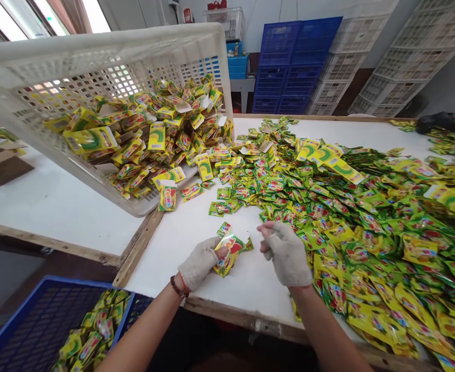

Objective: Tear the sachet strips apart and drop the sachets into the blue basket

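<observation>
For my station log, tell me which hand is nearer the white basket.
Left. The left hand, holding a packet, is front-right of the white basket; the right hand is farther right, beside the packet pile.

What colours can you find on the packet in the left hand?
The packet shows yellow, green and red, best seen in the head view.

Lower centre: left hand (198, 262) is gripping packet (229, 253); right hand (288, 253) is hovering nearby, fingers half bent. Upper left: tilted basket (95, 49) is holding boxes (156, 137). Right: packet pile (367, 222) is covering table (169, 253). Lower left: crate (21, 315) is holding packets (99, 330).
</observation>
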Available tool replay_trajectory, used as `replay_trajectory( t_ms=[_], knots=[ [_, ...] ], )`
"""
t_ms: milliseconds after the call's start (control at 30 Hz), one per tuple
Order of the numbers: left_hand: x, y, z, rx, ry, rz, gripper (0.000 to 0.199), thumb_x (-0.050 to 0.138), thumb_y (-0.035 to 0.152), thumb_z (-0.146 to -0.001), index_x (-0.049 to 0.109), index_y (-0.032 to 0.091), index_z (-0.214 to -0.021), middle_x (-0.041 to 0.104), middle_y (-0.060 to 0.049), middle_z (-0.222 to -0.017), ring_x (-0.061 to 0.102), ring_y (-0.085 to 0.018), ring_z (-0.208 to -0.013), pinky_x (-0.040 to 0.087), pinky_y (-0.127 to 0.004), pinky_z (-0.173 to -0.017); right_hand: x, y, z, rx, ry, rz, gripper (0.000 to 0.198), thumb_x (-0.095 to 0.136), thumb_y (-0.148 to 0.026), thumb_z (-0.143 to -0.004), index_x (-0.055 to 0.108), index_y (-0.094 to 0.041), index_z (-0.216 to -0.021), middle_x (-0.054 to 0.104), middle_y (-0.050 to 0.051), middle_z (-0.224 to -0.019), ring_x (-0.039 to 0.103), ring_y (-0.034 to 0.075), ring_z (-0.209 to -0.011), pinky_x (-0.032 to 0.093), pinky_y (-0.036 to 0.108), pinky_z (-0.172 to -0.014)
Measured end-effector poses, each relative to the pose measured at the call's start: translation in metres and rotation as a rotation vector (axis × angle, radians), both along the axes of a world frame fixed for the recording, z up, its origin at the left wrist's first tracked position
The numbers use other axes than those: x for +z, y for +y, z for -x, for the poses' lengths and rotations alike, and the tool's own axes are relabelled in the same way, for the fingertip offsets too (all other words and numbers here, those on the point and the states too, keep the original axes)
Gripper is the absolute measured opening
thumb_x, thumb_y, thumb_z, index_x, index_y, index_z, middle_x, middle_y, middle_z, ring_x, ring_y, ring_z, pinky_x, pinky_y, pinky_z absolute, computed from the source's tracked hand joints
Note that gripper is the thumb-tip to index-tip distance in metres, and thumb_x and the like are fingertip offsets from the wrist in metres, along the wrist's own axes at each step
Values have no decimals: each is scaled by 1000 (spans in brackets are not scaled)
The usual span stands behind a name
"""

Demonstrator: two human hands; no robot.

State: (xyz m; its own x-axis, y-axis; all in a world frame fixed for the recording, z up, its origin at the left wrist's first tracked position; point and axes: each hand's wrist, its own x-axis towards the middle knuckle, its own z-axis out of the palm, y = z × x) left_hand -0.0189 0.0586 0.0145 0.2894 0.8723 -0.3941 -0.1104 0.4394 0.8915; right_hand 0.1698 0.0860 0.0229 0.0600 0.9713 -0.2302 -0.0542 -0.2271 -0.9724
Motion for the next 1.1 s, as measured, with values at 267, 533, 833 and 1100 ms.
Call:
replay_trajectory(
  t_ms=[267, 533, 833, 1100],
  knots=[
    [-13, -22, -24, 240, 30, -117, 43, 67, 48, -69, 59, 13, -93, 65, -7, -86, 57, -14, -72, 45, -25, -66, -20, -25, 10, 375, -332, -71, 31, 49, -44, -78, 55, -14, -85, 59, 3, -74, 51, 12, -65, 42, 24, -58],
    [-25, -45, -16, 264, 214, -179, 35, 64, 34, -74, 40, 20, -95, 58, -2, -90, 60, -14, -77, 50, -30, -72, -39, -50, 7, 361, -281, -21, 35, 54, -27, -74, 41, -18, -105, 33, -9, -56, 34, 8, -50, 31, 20, -48],
    [-25, -44, -8, 30, 318, -251, 23, 59, 32, -77, 59, 14, -91, 59, -5, -87, 54, -16, -80, 45, -28, -73, -51, -66, 2, 338, -352, -78, 25, 51, -36, -79, 53, -19, -97, 55, 0, -75, 51, 12, -69, 44, 24, -66],
    [-27, -30, -18, 74, 111, -212, 40, 63, 32, -73, 51, 16, -108, 55, 1, -78, 51, -12, -70, 41, -23, -64, -41, -61, -3, 343, -409, -59, 21, 49, -26, -77, 52, -18, -96, 55, -2, -67, 50, 12, -62, 42, 23, -57]
  ],
)
